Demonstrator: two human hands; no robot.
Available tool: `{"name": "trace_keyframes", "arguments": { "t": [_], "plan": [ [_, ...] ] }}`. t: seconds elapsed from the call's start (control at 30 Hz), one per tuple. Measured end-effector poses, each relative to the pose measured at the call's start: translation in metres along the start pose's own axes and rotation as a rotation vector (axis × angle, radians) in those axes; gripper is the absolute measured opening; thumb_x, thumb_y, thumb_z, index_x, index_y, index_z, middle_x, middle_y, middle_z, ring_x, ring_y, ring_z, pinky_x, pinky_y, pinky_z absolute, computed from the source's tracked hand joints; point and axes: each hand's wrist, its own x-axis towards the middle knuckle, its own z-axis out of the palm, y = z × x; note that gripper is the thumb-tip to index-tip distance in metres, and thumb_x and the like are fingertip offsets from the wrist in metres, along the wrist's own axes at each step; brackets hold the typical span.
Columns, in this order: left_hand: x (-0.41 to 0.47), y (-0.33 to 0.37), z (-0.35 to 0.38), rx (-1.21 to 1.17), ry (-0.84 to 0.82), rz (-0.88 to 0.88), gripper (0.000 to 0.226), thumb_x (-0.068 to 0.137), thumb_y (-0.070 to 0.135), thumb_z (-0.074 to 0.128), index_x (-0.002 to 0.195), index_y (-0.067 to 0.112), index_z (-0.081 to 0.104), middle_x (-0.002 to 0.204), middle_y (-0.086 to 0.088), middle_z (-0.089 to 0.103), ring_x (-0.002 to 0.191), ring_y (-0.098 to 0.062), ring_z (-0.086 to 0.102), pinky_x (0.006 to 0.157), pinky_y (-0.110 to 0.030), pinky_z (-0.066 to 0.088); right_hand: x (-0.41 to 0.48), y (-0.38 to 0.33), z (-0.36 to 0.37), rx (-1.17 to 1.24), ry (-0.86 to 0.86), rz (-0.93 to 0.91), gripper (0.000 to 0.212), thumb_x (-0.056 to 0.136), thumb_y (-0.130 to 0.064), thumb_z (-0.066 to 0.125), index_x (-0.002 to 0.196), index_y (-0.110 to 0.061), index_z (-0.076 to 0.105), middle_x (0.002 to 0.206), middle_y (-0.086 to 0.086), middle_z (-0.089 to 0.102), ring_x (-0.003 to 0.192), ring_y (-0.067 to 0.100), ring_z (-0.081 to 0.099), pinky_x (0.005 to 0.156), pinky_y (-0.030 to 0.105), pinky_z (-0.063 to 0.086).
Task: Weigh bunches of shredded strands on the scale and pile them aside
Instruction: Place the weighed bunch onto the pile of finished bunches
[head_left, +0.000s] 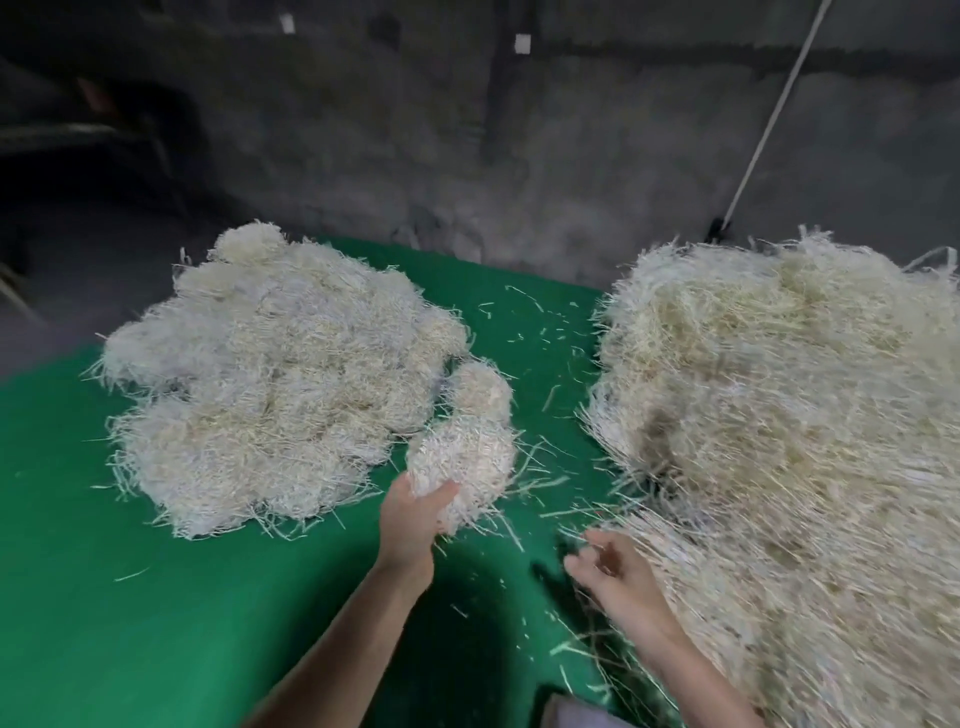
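Observation:
My left hand (413, 519) grips a bunch of pale shredded strands (467, 462) from below, held just above the green table (156, 597) at its middle. To the left lies a wide pile of rounded bunches (275, 379). A much bigger loose heap of strands (789, 441) fills the right side. My right hand (618, 566) hovers at the near left edge of that heap, fingers loosely curled, holding nothing that I can make out. No scale shows clearly; a grey corner (576, 714) peeks in at the bottom edge.
Loose strands (540, 322) are scattered over the green cloth between the two heaps. A grey concrete wall (467, 130) stands behind the table, and a white cord (774, 114) runs down it at the right. The room is dark at the far left.

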Motion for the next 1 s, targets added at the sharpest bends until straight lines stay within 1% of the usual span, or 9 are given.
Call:
{"name": "trace_keyframes", "arguments": {
  "t": [0.07,0.13,0.2,0.37,0.43,0.53,0.67,0.83,1.0],
  "plan": [
    [0.045,0.004,-0.022,0.136,0.141,0.078,0.081,0.081,0.009,0.07,0.147,0.006,0.023,0.151,-0.017,0.028,0.134,-0.032,0.035,0.112,-0.048,0.026,0.014,0.014,0.008,-0.236,-0.082,0.083,0.043,0.089,-0.03,0.059,0.128,-0.023,0.043,0.106,-0.006,0.056,0.077,0.001,0.057,0.05,0.009,0.046],
    [0.086,0.008,-0.041,0.274,0.239,0.112,0.075,0.083,0.012,0.07,0.145,0.006,0.028,0.149,-0.017,0.031,0.133,-0.033,0.035,0.11,-0.047,0.027,0.019,0.026,0.012,-0.47,-0.112,0.08,0.051,0.089,-0.034,0.059,0.134,-0.021,0.039,0.123,-0.002,0.054,0.104,0.014,0.059,0.086,0.023,0.051],
    [0.12,0.007,-0.056,0.422,0.273,0.125,0.072,0.084,0.017,0.07,0.144,0.007,0.031,0.145,-0.017,0.038,0.124,-0.03,0.046,0.108,-0.048,0.029,0.031,0.033,0.012,-0.552,-0.111,0.086,0.057,0.089,-0.032,0.06,0.139,-0.019,0.035,0.14,0.003,0.045,0.127,0.02,0.044,0.11,0.033,0.029],
    [0.167,-0.015,-0.077,0.751,0.227,0.204,0.069,0.082,0.022,0.07,0.141,0.01,0.036,0.103,-0.011,0.066,0.061,-0.006,0.05,0.066,-0.027,0.048,0.061,0.072,-0.003,-0.728,-0.362,0.296,0.062,0.103,-0.026,0.024,0.146,-0.011,-0.018,0.15,0.01,-0.03,0.144,0.024,-0.015,0.116,0.029,-0.004],
    [0.171,-0.024,-0.078,0.862,0.283,0.317,0.069,0.079,0.02,0.072,0.138,0.009,0.038,0.088,-0.007,0.065,0.068,-0.011,0.058,0.062,-0.026,0.051,0.073,0.081,-0.007,-0.869,-0.384,0.254,0.065,0.101,-0.031,0.032,0.149,-0.012,-0.008,0.153,0.013,-0.023,0.144,0.027,-0.011,0.116,0.033,-0.002],
    [0.164,-0.034,-0.074,1.068,0.422,0.584,0.058,0.075,0.018,0.068,0.129,0.01,0.048,0.122,-0.01,0.056,0.116,-0.025,0.049,0.098,-0.04,0.04,0.07,0.076,0.005,-0.923,-0.291,0.194,0.058,0.095,-0.041,0.047,0.145,-0.029,0.02,0.152,0.014,0.017,0.14,0.024,0.023,0.118,0.033,0.011],
    [0.145,-0.054,-0.062,1.347,0.057,1.104,0.048,0.07,0.003,0.044,0.115,0.013,0.059,0.123,-0.012,0.056,0.111,-0.031,0.052,0.086,-0.044,0.042,0.053,0.066,0.012,-0.891,-0.271,0.081,0.06,0.089,-0.036,0.055,0.143,-0.037,0.027,0.146,-0.003,0.031,0.134,0.023,0.034,0.116,0.041,0.023],
    [0.176,-0.066,-0.078,1.557,-0.034,0.518,0.028,0.087,0.012,0.049,0.112,0.021,0.059,0.124,-0.005,0.056,0.104,-0.024,0.054,0.092,-0.039,0.049,0.041,0.05,0.01,-0.763,-0.283,0.128,0.051,0.09,-0.037,0.056,0.137,-0.026,0.039,0.141,0.003,0.036,0.138,0.029,0.026,0.113,0.037,0.026],
    [0.199,-0.062,-0.082,1.775,-0.163,0.417,0.042,0.078,0.01,0.065,0.119,0.009,0.064,0.136,-0.021,0.048,0.126,-0.038,0.043,0.103,-0.044,0.039,0.03,0.04,0.0,-0.653,-0.23,0.095,0.041,0.092,-0.032,0.053,0.127,-0.011,0.051,0.132,0.013,0.047,0.125,0.031,0.045,0.107,0.042,0.038]
  ]
}}
